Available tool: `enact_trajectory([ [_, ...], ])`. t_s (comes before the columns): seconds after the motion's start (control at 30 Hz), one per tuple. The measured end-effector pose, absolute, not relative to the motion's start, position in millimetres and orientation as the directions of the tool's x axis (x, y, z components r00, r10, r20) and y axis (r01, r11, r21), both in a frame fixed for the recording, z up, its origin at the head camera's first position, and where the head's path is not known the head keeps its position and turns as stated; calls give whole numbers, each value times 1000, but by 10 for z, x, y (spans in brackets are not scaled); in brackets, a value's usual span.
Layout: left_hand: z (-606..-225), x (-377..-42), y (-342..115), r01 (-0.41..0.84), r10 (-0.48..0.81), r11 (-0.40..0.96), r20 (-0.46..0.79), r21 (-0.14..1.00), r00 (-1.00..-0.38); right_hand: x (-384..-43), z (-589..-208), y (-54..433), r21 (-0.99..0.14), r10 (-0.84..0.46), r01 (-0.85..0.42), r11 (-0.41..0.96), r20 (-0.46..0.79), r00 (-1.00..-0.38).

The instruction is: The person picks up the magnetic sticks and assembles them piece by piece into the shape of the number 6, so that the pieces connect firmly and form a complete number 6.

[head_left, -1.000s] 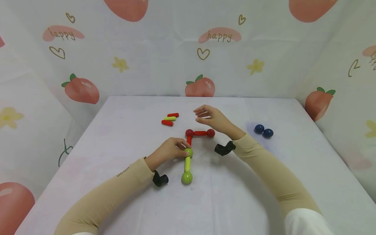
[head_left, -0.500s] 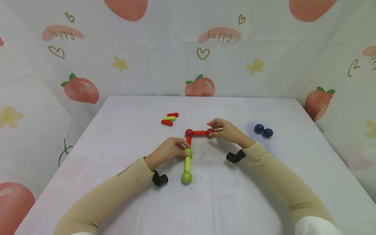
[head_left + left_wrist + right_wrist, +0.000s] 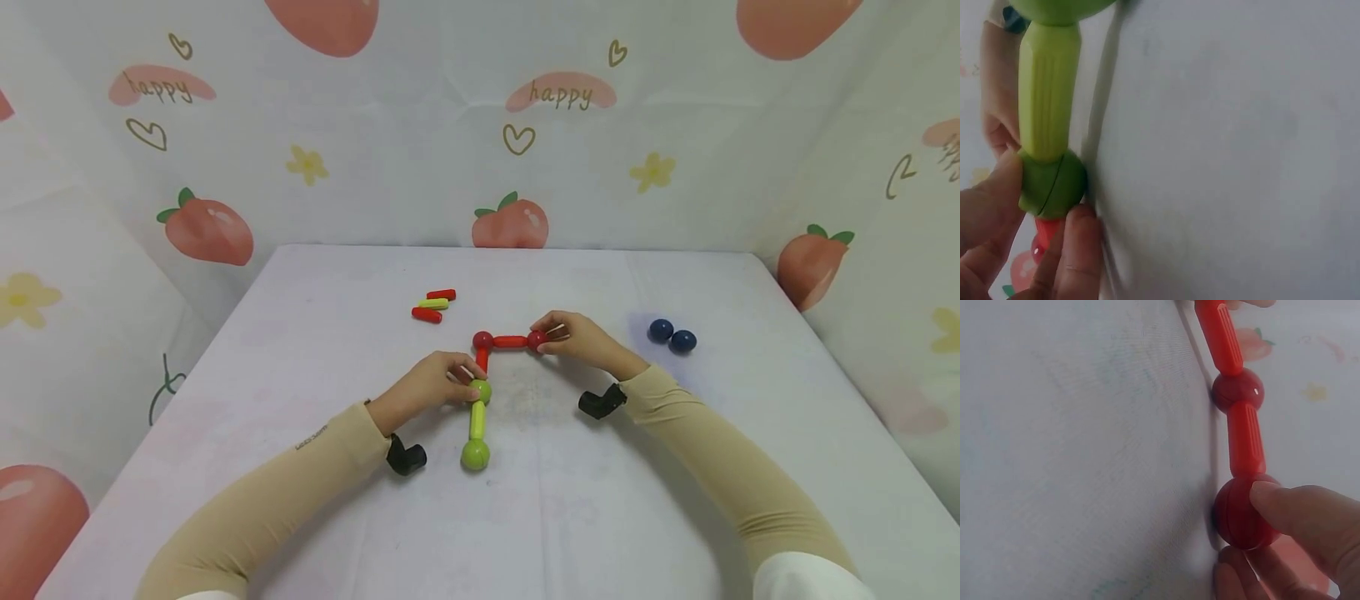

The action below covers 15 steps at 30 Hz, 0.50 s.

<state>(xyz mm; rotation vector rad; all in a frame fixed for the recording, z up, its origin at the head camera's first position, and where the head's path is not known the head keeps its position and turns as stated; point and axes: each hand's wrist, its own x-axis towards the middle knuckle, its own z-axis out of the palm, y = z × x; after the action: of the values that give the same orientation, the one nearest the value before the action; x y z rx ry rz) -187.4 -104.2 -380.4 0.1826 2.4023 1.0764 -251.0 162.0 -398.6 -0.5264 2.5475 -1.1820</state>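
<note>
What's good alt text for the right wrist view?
A right hand pinches a glossy dark-red ball, joined by a ribbed bright-red rod to a second dark-red ball, with another bright-red rod reaching the frame's top edge. A white cloth fills the left.

White table before peach-print cloth

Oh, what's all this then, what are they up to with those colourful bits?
A person's left hand pinches a green ball partway along a chain of balls and rods, while the right hand pinches the red ball at one end. The chain lies joined on the table, bending at another red ball. Three loose rods lie off to the left beyond it, and two dark blue balls sit to the right, not part of the chain.
</note>
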Motion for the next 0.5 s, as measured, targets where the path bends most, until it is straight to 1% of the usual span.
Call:
enact_trajectory([
  [0.13, -3724, -1929, -1141, -1, 352, 725, -370, 689, -860, -2497, -3995, 1609, -770, -439, -210, 603, -100, -893],
  [0.23, -3608, -2061, -1251, 47, 341, 738, -312, 673, -887, -2490, -3989, 1607, -768, -437, -214, 603, -94, -894],
  [0.37, -3502, -2325, -1413, 23, 263, 715, -239, 699, -935, -2499, -3988, 1614, -769, -438, -220, 600, -86, -895],
  [0.5, -3528, -2587, -1586, -42, 161, 731, -232, 681, -959, -2502, -4003, 1616, -773, -444, -222, 594, -85, -892],
])
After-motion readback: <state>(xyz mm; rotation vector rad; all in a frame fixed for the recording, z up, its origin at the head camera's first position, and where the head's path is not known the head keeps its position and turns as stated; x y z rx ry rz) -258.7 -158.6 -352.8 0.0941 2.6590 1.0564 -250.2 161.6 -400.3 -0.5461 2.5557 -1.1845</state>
